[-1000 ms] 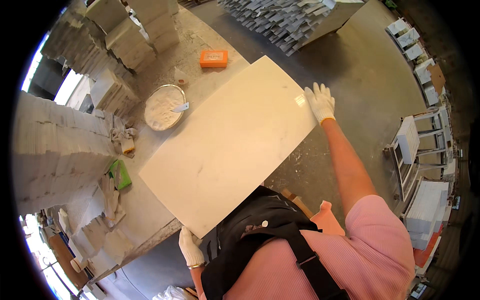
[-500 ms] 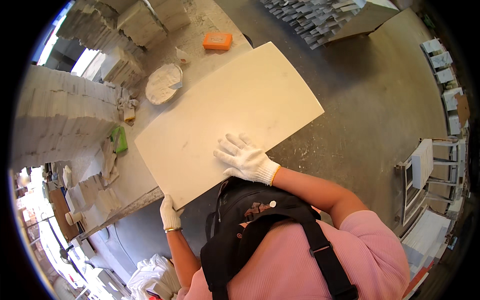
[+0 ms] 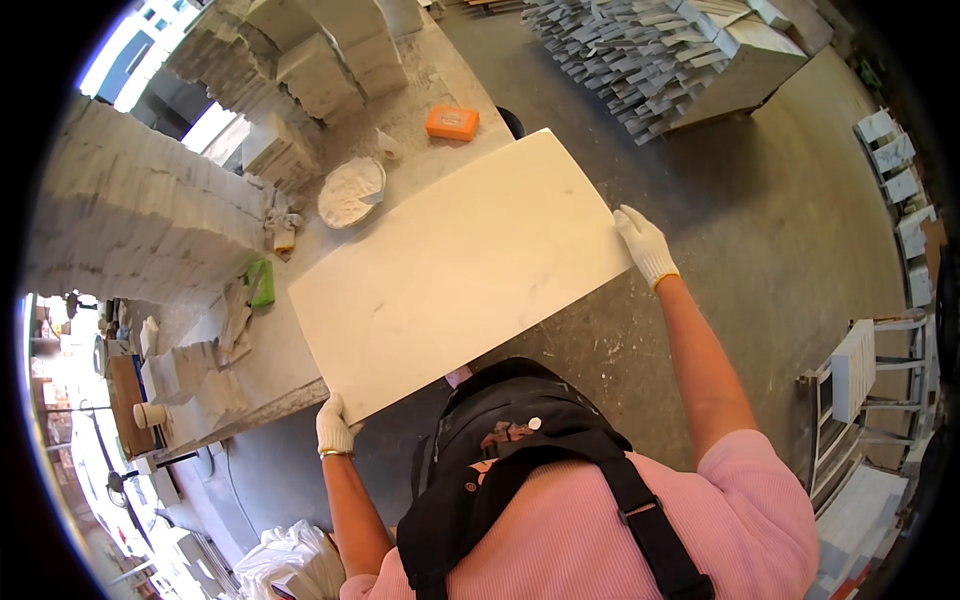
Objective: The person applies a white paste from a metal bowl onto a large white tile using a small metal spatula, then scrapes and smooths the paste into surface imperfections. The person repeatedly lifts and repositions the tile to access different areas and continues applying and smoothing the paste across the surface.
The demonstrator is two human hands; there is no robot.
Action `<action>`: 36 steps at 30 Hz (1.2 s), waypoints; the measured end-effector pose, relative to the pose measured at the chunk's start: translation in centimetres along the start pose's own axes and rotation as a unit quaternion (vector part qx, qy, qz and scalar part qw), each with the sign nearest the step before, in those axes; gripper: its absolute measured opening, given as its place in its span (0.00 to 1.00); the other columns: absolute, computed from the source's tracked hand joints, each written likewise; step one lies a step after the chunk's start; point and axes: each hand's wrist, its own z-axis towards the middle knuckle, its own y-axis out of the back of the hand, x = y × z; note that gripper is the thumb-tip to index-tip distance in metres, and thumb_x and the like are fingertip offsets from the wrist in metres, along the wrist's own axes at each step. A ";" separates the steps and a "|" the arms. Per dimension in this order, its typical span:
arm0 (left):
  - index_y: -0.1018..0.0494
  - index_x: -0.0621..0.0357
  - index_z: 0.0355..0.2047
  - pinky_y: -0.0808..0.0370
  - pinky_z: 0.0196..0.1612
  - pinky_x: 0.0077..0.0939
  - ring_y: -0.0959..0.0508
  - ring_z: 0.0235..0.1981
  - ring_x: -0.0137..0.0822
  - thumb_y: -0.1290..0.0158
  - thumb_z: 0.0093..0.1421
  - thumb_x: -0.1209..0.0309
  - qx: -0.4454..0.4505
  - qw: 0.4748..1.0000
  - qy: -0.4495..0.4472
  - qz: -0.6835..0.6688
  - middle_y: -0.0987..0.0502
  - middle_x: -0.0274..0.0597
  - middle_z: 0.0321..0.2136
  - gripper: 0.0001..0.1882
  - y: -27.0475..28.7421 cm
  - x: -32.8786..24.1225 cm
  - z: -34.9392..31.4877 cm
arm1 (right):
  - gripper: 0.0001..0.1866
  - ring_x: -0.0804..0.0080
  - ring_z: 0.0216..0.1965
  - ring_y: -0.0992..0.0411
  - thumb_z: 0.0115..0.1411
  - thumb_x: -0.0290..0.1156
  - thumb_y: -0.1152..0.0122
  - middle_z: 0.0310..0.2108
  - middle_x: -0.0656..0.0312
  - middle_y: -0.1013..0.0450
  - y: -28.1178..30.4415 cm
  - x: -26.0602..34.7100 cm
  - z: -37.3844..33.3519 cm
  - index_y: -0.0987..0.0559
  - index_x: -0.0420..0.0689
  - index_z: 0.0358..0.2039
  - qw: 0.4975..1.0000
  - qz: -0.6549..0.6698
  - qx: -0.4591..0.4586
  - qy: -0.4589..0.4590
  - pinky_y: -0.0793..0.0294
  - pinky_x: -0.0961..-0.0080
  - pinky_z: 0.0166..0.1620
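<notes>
A large rectangular white stone slab point(image 3: 455, 280) with faint grey marks lies in front of me, partly on the worktable and jutting over its right edge. My left hand point(image 3: 334, 426), in a white knitted glove, grips the slab's near left corner, its fingers partly hidden by the edge. My right hand point(image 3: 645, 243), gloved the same way, is closed on the slab's right edge; some of its fingers are out of sight under the stone.
On the dusty worktable point(image 3: 445, 75) are a bowl of white powder point(image 3: 352, 192), an orange box point(image 3: 453, 123) and a green object point(image 3: 260, 284). Tall stacks of stone slabs point(image 3: 150, 200) line the left. A pile of stone strips point(image 3: 625, 65) stands far right, a metal rack point(image 3: 870, 385) at right.
My right hand has moved from flat on the slab's face to its right edge and taken hold there. The left hand keeps its corner. The view has shifted slightly.
</notes>
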 end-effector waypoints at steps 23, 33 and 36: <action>0.28 0.52 0.54 0.22 0.30 0.34 0.17 0.35 0.36 0.53 0.70 0.54 -0.097 0.991 0.012 0.091 0.19 0.39 0.42 0.20 2.9 6.2 -3.0 | 0.21 0.77 0.41 0.28 0.66 0.46 0.44 0.38 0.61 0.22 -1.9 -2.2 -10.5 0.21 0.40 0.46 0.982 0.167 0.028 -0.081 0.30 0.75 0.48; 0.27 0.52 0.51 0.22 0.31 0.32 0.18 0.36 0.35 0.53 0.70 0.54 -0.054 0.996 -0.044 0.051 0.20 0.37 0.41 0.18 2.9 8.0 -1.9 | 0.19 0.78 0.42 0.28 0.67 0.45 0.44 0.39 0.63 0.22 -2.3 -2.4 -10.3 0.21 0.41 0.46 0.976 0.197 0.011 -0.094 0.30 0.76 0.49; 0.26 0.53 0.52 0.23 0.33 0.32 0.18 0.36 0.34 0.55 0.70 0.54 -0.067 0.996 -0.035 0.057 0.20 0.37 0.41 0.20 2.9 8.1 -1.9 | 0.19 0.78 0.42 0.29 0.67 0.45 0.44 0.39 0.64 0.22 -2.5 -2.2 -10.4 0.21 0.41 0.46 0.984 0.160 -0.006 -0.081 0.30 0.77 0.49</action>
